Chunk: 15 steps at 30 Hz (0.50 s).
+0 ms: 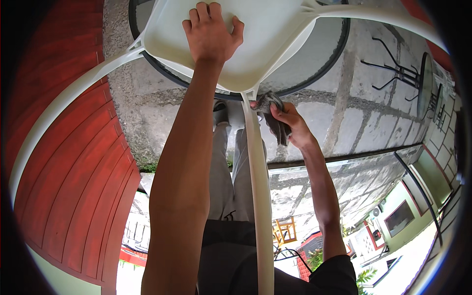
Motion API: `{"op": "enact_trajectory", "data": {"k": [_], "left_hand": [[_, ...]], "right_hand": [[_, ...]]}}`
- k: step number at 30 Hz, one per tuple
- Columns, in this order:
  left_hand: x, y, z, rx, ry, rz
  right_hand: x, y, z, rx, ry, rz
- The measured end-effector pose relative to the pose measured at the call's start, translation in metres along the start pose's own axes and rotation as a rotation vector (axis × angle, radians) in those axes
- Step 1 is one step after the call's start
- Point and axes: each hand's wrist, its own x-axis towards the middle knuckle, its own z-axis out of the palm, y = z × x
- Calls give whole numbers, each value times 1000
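A white plastic chair (263, 34) lies over a round glass table (319, 59) with a dark rim, its curved legs reaching out left, right and toward me. My left hand (212, 34) rests on the chair's flat panel at the top, fingers apart and slightly bent. My right hand (292, 123) is closed round a crumpled grey cloth (269, 107), held against the chair's near leg just below the joint with the panel. Some of the right fingers are hidden by the cloth.
Red slatted boards (59, 162) fill the left side. Cracked paving (334, 128) lies below, where my feet in sandals show. A second glass table (423, 86) with black legs stands at the right. A wooden chair (284, 231), plants and a green wall appear near the lower edge.
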Motion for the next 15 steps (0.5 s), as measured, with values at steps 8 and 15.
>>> {"op": "enact_trajectory", "data": {"k": [8,15], "left_hand": [[0,-2,5,11,-86,-19],[-1,0,5,-3,-87,2]], "right_hand": [[2,6,22,-237,-142,-29],[-42,12,40,-19,-229,-33]]}}
